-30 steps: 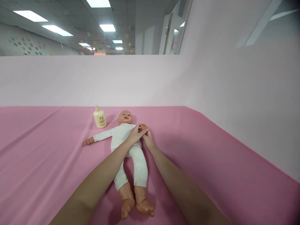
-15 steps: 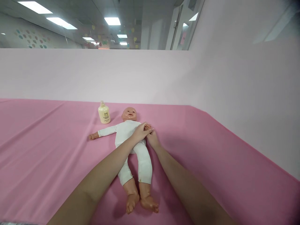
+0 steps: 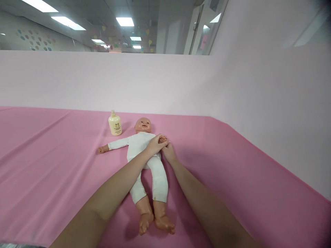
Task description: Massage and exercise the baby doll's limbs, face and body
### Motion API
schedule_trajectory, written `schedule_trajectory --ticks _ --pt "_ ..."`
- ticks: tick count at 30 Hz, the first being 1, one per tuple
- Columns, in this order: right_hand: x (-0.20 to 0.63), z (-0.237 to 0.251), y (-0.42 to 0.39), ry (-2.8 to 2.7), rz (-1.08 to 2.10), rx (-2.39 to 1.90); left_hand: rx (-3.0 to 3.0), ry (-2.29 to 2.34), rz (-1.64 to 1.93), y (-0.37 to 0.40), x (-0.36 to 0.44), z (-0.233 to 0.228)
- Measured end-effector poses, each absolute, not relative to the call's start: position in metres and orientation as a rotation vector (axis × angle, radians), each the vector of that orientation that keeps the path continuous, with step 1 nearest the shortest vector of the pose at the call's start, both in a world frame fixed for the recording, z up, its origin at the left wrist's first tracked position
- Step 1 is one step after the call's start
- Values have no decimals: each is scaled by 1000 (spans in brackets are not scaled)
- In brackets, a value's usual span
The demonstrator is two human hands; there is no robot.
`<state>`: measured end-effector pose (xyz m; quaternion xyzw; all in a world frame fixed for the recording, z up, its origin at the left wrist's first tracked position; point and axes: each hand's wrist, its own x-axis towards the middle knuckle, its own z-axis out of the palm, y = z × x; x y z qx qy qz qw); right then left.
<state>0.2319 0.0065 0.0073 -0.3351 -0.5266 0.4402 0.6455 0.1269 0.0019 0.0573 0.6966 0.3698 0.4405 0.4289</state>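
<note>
A baby doll (image 3: 141,148) in a white bodysuit lies on its back on a pink sheet (image 3: 51,165), head toward the far wall, bare feet toward me. One doll arm stretches out to the left. My left hand (image 3: 154,145) reaches across the doll's chest and closes around the doll's other arm near its hand. My right hand (image 3: 168,151) grips the same arm from beside it, fingers touching my left hand. A cream lotion bottle (image 3: 115,124) stands upright just left of the doll's head.
The pink sheet covers a wide flat surface. A pale pink partition (image 3: 155,82) rises along the back and the right side. Ceiling lights and an office space show above the partition.
The view shifted a little, so the doll sits slightly higher and to the right in the picture. Both hands stay on the doll's arm with barely any movement.
</note>
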Motion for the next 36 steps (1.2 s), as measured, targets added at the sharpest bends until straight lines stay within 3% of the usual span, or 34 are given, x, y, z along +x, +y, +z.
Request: schedule_trajectory --ticks 23,36 --pt "230 6 -2 -1271 688 -785 1731 812 1121 6 125 54" --pt "231 1 2 -1256 720 -821 1753 867 1082 6 124 54"
